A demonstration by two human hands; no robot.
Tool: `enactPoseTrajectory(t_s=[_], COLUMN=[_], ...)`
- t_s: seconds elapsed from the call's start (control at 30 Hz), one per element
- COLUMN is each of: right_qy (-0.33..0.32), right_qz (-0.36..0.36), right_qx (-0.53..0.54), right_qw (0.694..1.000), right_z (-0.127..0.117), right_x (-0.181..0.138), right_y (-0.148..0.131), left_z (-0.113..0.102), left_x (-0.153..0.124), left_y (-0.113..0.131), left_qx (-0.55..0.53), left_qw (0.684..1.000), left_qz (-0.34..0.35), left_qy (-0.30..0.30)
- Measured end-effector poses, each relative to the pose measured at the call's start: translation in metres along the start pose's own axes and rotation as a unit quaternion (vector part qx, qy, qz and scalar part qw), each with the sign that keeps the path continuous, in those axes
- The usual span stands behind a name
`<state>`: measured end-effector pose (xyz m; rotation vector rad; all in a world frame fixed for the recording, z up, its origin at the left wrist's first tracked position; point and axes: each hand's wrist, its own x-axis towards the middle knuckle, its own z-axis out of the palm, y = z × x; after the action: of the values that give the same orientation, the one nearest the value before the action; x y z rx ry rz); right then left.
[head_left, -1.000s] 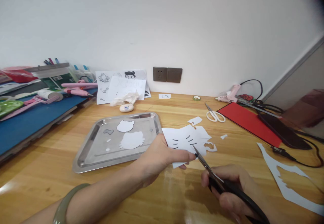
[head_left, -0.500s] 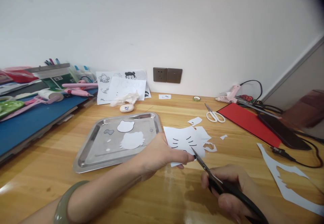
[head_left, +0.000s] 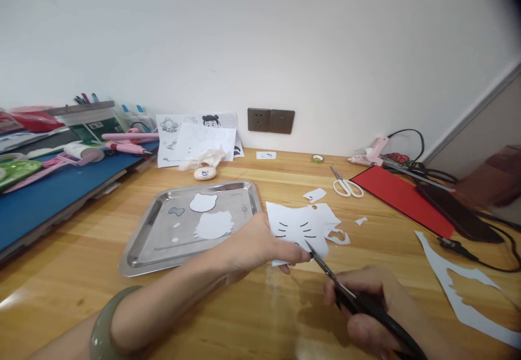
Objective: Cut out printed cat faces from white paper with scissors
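Note:
Between the thumb and fingers of my left hand (head_left: 264,248) is a white paper sheet (head_left: 293,221) printed with black whisker lines. My right hand (head_left: 366,300) grips black-handled scissors (head_left: 344,292). Their blades reach over the sheet's lower right part, close to my left thumb; whether they are fully closed I cannot tell. A metal tray (head_left: 140,235) lies to the left, holding a cat-head cutout (head_left: 203,202), a second white cutout (head_left: 214,225), a grey bow (head_left: 176,211) and small pieces. Paper scraps (head_left: 338,236) lie beside the sheet.
White-handled scissors (head_left: 348,187), a tape roll (head_left: 317,158) and a pink glue gun (head_left: 372,152) lie at the back right, near a red sheet (head_left: 401,200). A large paper offcut (head_left: 456,289) is at the right. Printed drawings (head_left: 169,132) lean against the wall.
The scissor tips and my left thumb have shifted slightly left over the sheet. The whole view has moved a little; both hands keep their holds.

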<state>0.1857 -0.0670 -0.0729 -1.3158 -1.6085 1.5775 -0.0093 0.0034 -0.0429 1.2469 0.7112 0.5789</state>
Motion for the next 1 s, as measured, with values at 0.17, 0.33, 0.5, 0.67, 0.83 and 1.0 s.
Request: enactPoseTrajectory(t_s=[0.17,0.33,0.5,0.67,0.83,1.0], right_qy=[0.022,0.083,0.089,0.077,0.047,0.038], right_qz=[-0.009,-0.025,0.022,-0.002,-0.018,-0.029], right_qx=[0.016,0.047,0.083,0.084,0.078,0.078], right_qw=[1.000,0.995,0.992,0.993,0.996,0.996], right_z=[0.002,0.009,0.016,0.016,0.014,0.013], right_x=[0.003,0.004,0.005,0.004,0.002,0.004], right_y=[-0.001,0.002,0.002,-0.001,-0.001,0.001], left_z=[0.008,0.026,0.031,0.028,0.029,0.030], left_x=[-0.001,-0.004,-0.004,-0.003,-0.004,-0.004], left_y=[-0.008,-0.024,-0.028,-0.026,-0.027,-0.029], left_qx=[-0.036,-0.164,-0.232,-0.236,-0.231,-0.223], left_qw=[0.999,0.985,0.966,0.963,0.965,0.967], left_qz=[-0.030,-0.030,-0.004,-0.004,-0.006,-0.007], left_qy=[0.014,0.047,0.115,0.126,0.121,0.123])
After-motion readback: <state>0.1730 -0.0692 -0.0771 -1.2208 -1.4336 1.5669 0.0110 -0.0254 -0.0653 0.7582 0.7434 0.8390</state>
